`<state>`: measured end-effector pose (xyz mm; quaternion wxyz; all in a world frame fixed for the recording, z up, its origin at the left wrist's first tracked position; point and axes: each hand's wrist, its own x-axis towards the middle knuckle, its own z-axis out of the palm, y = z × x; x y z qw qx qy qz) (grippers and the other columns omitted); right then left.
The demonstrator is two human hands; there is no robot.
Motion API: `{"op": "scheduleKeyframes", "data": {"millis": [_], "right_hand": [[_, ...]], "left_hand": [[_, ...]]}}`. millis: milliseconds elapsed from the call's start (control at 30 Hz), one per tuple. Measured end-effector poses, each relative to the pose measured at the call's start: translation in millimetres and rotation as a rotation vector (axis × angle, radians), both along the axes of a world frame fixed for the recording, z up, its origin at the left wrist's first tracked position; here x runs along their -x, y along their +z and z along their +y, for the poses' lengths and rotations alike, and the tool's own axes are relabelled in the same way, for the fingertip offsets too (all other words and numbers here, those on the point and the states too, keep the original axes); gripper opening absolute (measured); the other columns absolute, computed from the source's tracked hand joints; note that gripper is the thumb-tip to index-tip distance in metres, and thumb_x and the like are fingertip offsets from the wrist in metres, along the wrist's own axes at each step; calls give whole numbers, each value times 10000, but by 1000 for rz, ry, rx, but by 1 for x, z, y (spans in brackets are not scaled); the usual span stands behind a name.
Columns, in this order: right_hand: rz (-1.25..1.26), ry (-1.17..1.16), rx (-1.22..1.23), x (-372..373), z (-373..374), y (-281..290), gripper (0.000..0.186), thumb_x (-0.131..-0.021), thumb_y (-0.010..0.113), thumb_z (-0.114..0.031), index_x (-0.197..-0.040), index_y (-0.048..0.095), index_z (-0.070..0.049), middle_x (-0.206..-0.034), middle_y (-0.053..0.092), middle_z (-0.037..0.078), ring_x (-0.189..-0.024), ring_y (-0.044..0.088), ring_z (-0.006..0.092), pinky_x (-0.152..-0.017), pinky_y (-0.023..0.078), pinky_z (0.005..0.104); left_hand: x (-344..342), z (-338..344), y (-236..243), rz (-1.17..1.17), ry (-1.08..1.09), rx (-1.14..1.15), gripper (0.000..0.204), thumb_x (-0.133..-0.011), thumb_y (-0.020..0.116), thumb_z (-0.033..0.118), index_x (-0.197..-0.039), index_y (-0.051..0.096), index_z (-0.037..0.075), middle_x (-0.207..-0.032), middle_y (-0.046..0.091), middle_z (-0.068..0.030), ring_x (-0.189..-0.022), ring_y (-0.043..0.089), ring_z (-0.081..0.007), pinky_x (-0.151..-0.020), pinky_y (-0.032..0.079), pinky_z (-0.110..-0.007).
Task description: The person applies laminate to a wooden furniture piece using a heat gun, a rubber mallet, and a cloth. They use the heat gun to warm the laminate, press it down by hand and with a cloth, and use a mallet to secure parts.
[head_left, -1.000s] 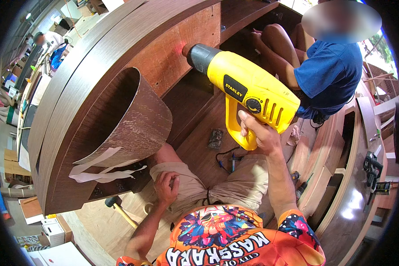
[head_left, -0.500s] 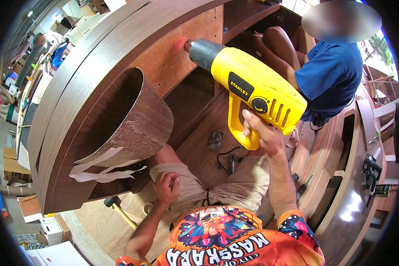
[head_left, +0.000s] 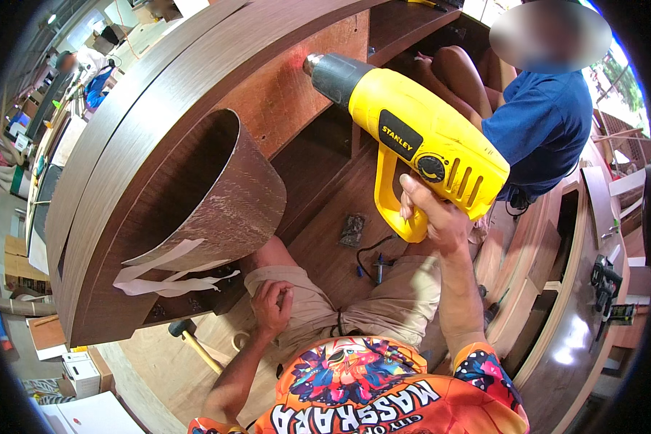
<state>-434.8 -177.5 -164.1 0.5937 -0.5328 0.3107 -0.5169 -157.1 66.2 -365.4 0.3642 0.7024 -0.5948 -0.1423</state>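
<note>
I see right hand [head_left: 442, 215] clasping heat gun [head_left: 430, 126], heating shifted toward wood panel's [head_left: 271, 105] top edge; left hand [head_left: 273, 305] curled, contents hidden.

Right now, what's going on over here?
A person's right hand grips a yellow heat gun, its nozzle pointing at an orange-brown panel where a reddish glow shows. The loosely curled left hand rests on the beige shorts, with nothing visible in it. Close by on the right is a co-worker in blue.
</note>
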Motion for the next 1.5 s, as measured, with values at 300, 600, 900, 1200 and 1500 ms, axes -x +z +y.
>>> {"op": "scheduleKeyframes", "data": {"millis": [300,600,900,1200,1500], "right_hand": [[16,-3,-53,4,-4,-34,223,-923,793,-30,-1121,692,-23,-890,716,29,-609,649,100,-536,545,265],[-3,12,-143,3,9,-64,228,-938,748,-27,-1153,673,-20,-854,703,33,-578,640,109,-521,529,278],[-28,5,-171,5,13,-65,165,-940,746,-31,-1089,674,-26,-800,690,27,-579,637,106,-529,534,281],[-35,9,-208,6,14,-71,166,-937,747,-29,-1084,669,-27,-780,673,22,-578,636,107,-530,532,284],[20,108,-195,8,18,-76,213,-933,747,-4,-1131,669,-10,-835,696,32,-592,642,105,-521,528,272]], "left_hand": [[1,1,-4,8,13,14,97,-931,695,148,-1003,713,86,-932,684,-75,-853,675,-296,-757,525,-431],[1,1,-4,-6,16,20,86,-927,699,144,-994,717,93,-916,681,-70,-832,668,-292,-743,525,-429],[-1,0,2,-40,-31,-18,116,-957,689,159,-1028,709,70,-1002,702,-112,-888,686,-318,-793,543,-426],[2,-2,-1,-30,-14,34,81,-930,693,138,-990,706,84,-927,679,-82,-854,665,-307,-757,521,-439],[3,-3,7,-54,-21,24,85,-931,690,120,-1008,705,90,-967,693,-78,-895,671,-313,-799,524,-444]]}}
